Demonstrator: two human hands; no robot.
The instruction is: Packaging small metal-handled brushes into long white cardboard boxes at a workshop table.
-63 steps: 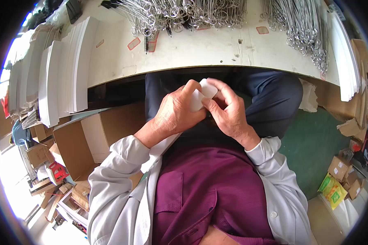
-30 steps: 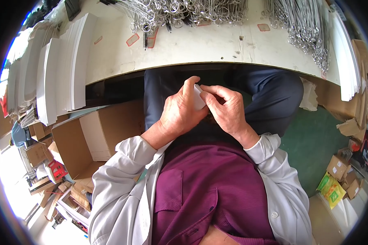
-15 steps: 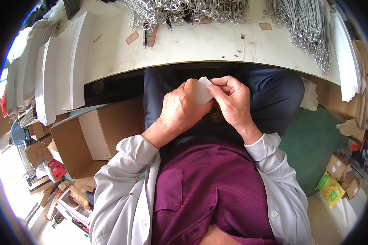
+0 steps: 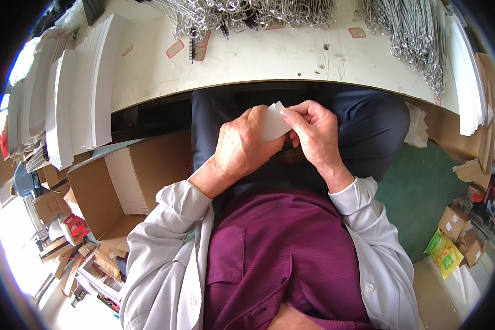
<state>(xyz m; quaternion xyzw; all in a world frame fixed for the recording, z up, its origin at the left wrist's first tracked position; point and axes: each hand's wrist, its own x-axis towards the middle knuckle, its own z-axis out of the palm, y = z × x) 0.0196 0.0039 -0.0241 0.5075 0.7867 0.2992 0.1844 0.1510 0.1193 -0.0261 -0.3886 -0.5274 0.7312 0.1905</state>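
Note:
Over my lap, just below the table's front edge, my left hand [image 4: 238, 136] is closed around a small stack of white cards or paper slips [image 4: 274, 124]. Its fingers hide the lower part of the stack. My right hand [image 4: 317, 136] pinches the stack's upper right edge between thumb and fingers, where one corner stands up apart from the others. How many slips there are I cannot tell.
Metal wire pieces with ring ends, some with black bristles [image 4: 247, 16], lie along the table [image 4: 242, 61]. Another wire bundle [image 4: 421, 58] sits at right. Tall white paper stacks [image 4: 102, 82] stand at left. An open cardboard box [image 4: 96, 190] is beside my left arm.
My right hand has shifted slightly, and the slips' top corners now sit further apart. My left hand keeps its hold almost unmoved.

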